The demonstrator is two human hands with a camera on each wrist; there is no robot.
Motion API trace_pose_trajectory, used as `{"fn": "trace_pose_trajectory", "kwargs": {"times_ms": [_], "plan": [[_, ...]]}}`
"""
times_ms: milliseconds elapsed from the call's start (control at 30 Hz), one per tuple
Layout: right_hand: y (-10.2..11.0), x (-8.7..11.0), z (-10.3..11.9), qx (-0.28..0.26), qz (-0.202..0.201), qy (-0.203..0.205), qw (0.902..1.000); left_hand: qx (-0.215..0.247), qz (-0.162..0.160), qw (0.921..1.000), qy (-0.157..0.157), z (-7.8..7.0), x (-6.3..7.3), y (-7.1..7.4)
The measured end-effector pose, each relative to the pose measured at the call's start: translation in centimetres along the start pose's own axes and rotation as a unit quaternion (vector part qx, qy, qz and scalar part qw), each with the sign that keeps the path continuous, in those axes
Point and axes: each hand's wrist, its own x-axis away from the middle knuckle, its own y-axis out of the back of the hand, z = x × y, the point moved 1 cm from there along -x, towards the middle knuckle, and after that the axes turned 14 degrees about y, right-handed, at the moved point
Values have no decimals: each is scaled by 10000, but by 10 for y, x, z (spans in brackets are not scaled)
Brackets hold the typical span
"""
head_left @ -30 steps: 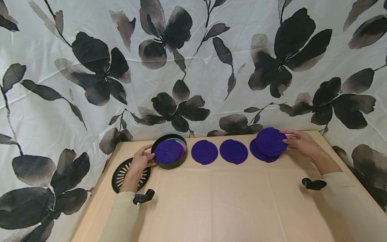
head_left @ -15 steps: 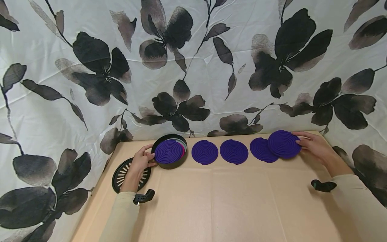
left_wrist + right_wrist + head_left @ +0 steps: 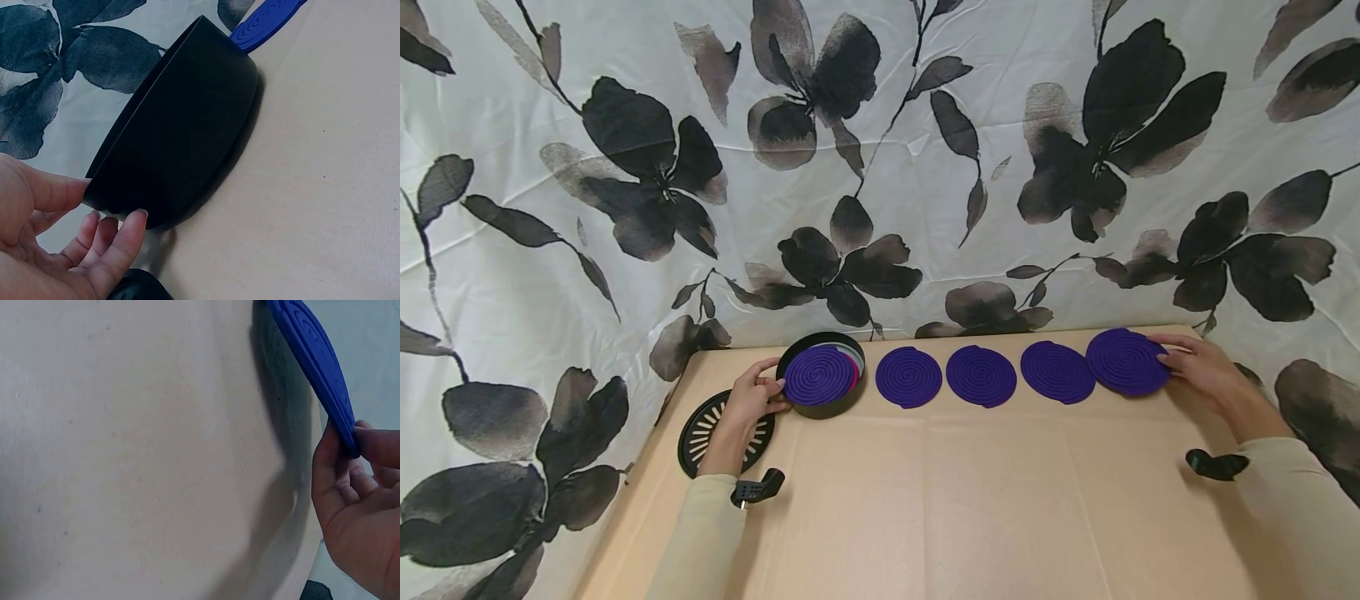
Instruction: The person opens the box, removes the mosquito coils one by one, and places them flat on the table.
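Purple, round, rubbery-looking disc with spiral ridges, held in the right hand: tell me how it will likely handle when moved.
The purple disc probably flexes only slightly: pinched at its edge by the right hand, it juts out nearly straight. It is likely light, since it looks thin. Its ridged face may make it less slippery.

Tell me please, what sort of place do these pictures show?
Probably an indoor work spot, perhaps in a home or a studio; the pictures cannot settle which. A pale table, a flowered cloth hanging behind it and purple coasters set in a row suggest this.
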Motion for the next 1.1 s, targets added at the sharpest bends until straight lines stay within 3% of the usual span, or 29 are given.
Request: {"fn": "trace_pose_trajectory", "kwargs": {"times_ms": [133, 467, 933, 1100], "plan": [[2, 1, 1, 572, -68, -113, 9983, 3, -6, 10000, 36, 0, 0, 0], [1, -2, 2, 996, 59, -367, 9943, -31, -28, 10000, 5, -2, -1, 0], [-2, -7, 0, 1488, 179, -283, 9883, -59, -7, 10000, 51, -3, -2, -1], [-5, -9, 11, 2072, 92, -146, 9781, -36, 1, 9999, 104, -4, -1, -1]]}}
